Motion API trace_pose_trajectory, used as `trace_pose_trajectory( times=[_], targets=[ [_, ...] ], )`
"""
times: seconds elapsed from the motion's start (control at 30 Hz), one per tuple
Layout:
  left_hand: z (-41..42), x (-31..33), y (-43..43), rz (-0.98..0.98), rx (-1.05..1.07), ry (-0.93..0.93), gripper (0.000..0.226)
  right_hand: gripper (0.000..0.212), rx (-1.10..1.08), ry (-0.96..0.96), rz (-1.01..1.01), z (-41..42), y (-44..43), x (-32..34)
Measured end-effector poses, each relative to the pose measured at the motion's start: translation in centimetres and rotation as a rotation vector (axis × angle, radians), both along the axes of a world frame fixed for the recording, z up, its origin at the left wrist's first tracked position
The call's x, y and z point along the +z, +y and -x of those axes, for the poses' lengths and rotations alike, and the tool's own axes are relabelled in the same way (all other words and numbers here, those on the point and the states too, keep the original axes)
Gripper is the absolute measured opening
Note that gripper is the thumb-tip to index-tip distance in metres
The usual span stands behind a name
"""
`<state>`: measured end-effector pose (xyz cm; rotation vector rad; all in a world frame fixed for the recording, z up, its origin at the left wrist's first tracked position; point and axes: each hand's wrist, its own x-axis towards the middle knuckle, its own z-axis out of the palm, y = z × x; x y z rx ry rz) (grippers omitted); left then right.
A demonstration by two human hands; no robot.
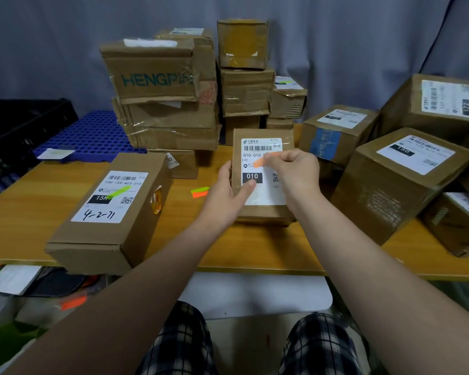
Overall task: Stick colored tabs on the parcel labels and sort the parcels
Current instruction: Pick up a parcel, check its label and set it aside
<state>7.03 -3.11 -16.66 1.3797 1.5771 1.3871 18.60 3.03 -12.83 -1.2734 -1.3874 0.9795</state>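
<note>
Head: right hand (295, 169) pinches orange tab (260, 161) over label (266, 192).

Bare table (255, 253) strip near front edge; box stacks (171, 104) block rear & right.

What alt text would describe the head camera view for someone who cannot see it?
A person's right hand pinches an orange paper tab over the white label of a brown cardboard parcel that the left hand holds. Other labelled cardboard boxes crowd the wooden table.
</note>
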Motion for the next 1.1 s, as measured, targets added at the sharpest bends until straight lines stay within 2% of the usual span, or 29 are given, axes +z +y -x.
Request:
trace_pose_trajectory(
  times=[0.23,0.37,0.47,0.53,0.7,0.8,0.87,0.93,1.0,1.1],
  targets=[
    [0.0,-0.4,-0.1,-0.027,0.011,0.01,0.066,0.019,-0.061,-0.056,-0.044,0.1,0.2,-0.9],
    [0.1,-0.7,-0.1,-0.047,0.009,0.017,0.067,0.018,-0.108,-0.23,-0.112,0.4,-0.3,-1.0],
    [0.2,-1.1,0.0,-0.064,0.019,0.019,0.065,0.04,-0.095,-0.31,-0.146,0.1,-0.7,-0.8],
    [0.1,-1.2,-0.1,-0.06,0.02,0.01,0.064,0.045,-0.083,-0.288,-0.143,-0.1,-0.4,-0.9],
    [0.2,-0.5,-0.1,-0.029,0.017,0.041,0.068,0.023,-0.086,-0.098,-0.067,-0.7,1.0,-0.8],
    [0.2,0.7,0.0,-0.062,0.012,0.348,0.062,0.013,-0.11,-0.103,-0.017,-0.7,2.4,-0.4],
    [0.2,1.4,0.1,0.073,-0.14,0.501,0.076,0.003,-0.13,-0.129,0.028,-0.7,3.4,-0.2],
    [0.5,1.9,0.6,0.222,-0.232,0.669,0.093,0.008,-0.075,-0.116,0.093,-0.8,4.2,-0.1],
    [1.0,2.1,1.8,0.267,-0.175,0.886,0.093,0.017,0.03,-0.125,0.137,-0.9,4.8,-0.2],
    [1.7,2.4,4.1,0.208,0.023,1.23,0.081,0.029,0.096,-0.199,0.087,-0.6,5.6,-0.4]
  ],
)
